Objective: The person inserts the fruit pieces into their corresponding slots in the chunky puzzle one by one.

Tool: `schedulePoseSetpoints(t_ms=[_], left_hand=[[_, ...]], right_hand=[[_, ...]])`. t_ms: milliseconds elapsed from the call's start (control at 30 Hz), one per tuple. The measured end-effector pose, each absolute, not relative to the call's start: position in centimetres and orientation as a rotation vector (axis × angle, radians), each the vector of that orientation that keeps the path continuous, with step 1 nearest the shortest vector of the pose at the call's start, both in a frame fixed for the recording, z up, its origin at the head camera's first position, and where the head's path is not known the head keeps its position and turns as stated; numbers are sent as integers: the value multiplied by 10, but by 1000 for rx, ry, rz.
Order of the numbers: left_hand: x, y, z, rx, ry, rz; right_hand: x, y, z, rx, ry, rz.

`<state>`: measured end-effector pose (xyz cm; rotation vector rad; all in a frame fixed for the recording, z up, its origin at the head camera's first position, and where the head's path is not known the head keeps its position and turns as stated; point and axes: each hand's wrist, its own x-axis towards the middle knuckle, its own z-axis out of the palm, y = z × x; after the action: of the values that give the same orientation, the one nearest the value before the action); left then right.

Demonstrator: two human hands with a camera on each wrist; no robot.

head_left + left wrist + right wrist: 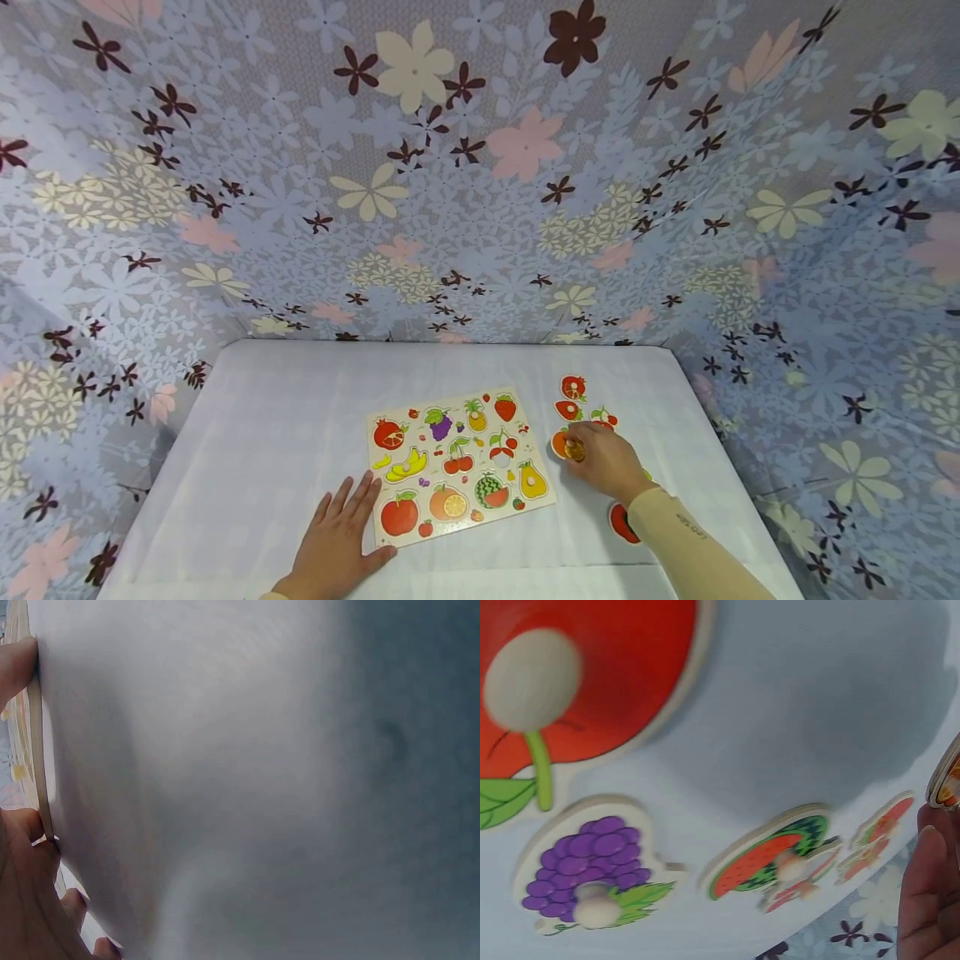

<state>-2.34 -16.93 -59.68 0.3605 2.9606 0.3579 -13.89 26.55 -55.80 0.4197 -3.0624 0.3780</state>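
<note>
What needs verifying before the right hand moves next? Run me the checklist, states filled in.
1. Right hand pinching the orange piece: ok.
2. Left hand touching the puzzle board's left edge: ok.
3. Orange picture on the board free of both hands: ok.
4. Orange piece over the board: not ok, right of it.
5. Whether that picture is sunken: cannot tell.
6. Pomegranate piece clear of the right hand: ok.

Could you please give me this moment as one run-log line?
left hand: touches puzzle board edge; right hand: holds orange piece; grape piece: on white table
</note>
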Motion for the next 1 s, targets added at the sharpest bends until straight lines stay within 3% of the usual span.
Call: schedulePoseSetpoints(t_ms=[1000], left_hand=[[-24, -171, -601, 349, 2967, 398]], right_hand=[[-118, 161, -550, 763, -3071, 500]])
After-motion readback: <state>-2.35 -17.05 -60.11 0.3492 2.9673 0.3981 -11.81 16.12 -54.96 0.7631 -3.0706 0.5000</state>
